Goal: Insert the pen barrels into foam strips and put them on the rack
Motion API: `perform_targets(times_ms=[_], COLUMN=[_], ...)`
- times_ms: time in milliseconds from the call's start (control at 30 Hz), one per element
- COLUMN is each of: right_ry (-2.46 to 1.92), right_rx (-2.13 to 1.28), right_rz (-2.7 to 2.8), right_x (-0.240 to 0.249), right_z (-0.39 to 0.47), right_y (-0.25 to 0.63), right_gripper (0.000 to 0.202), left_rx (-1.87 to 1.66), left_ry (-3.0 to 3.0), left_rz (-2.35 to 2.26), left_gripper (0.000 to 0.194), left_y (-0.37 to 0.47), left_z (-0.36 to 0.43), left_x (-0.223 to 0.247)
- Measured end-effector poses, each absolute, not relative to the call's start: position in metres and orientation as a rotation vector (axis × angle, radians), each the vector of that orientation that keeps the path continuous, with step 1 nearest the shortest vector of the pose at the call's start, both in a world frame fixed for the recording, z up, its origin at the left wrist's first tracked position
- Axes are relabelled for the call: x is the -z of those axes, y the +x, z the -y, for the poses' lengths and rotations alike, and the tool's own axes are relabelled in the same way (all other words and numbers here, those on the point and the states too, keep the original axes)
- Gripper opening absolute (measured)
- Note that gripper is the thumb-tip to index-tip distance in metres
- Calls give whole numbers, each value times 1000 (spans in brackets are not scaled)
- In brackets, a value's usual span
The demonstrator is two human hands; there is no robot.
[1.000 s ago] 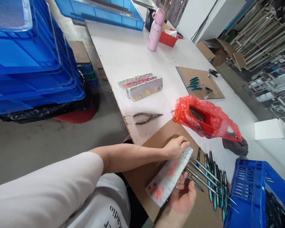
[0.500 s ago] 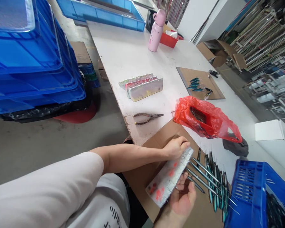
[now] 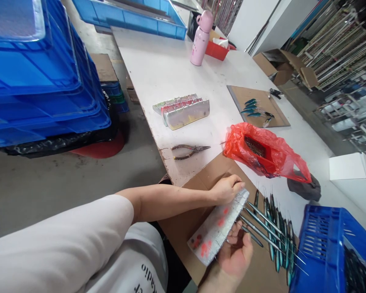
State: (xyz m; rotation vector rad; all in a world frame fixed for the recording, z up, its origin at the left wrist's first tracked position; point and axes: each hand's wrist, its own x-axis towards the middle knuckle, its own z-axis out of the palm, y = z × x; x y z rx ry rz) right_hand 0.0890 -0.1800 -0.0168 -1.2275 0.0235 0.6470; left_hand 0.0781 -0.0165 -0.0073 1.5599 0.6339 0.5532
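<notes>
My left hand [image 3: 228, 189] is closed on the upper end of a whitish strip-shaped holder [image 3: 214, 232], tilted and marked with red paint spots. Several slim silver lure-shaped pieces [image 3: 264, 221] with thin wire ends stick out from its right edge. Just below that edge is my right hand [image 3: 234, 253], palm up with curled fingers; the holder partly hides the fingertips, and what they grip cannot be made out. A darker slim piece [image 3: 252, 237] lies close to those fingers. Beside them, several teal-and-black lure-shaped pieces [image 3: 277, 238] lie in a row on the cardboard [image 3: 198, 185].
Pliers [image 3: 190, 151], similar holders [image 3: 187, 116] and a red plastic bag [image 3: 240, 148] rest on the white table. A blue basket [image 3: 319, 240] stands right. Farther off are a pink bottle [image 3: 199, 42] and a board [image 3: 277, 110] with teal pieces. Blue crates [image 3: 42, 89] are stacked left.
Hardly anything differs. The view has shifted very slightly, while both hands and the holder keep about the same position.
</notes>
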Motion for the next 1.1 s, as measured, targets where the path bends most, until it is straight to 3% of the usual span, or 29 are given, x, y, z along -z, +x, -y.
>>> perform_targets(times_ms=[167, 433, 1100], right_ry=[-1290, -1438, -1452], right_rx=[-470, -336, -399], right_rz=[-146, -95, -75], right_x=[5, -19, -19], right_z=[178, 175, 169], right_y=[79, 73, 71], right_gripper=[11, 22, 24], left_rx=[-562, -562, -567], left_ry=[1583, 1619, 1588], left_rz=[-635, -660, -649], left_gripper=[32, 34, 33], left_y=[78, 79, 76], left_z=[17, 19, 18], left_x=[8, 10, 7])
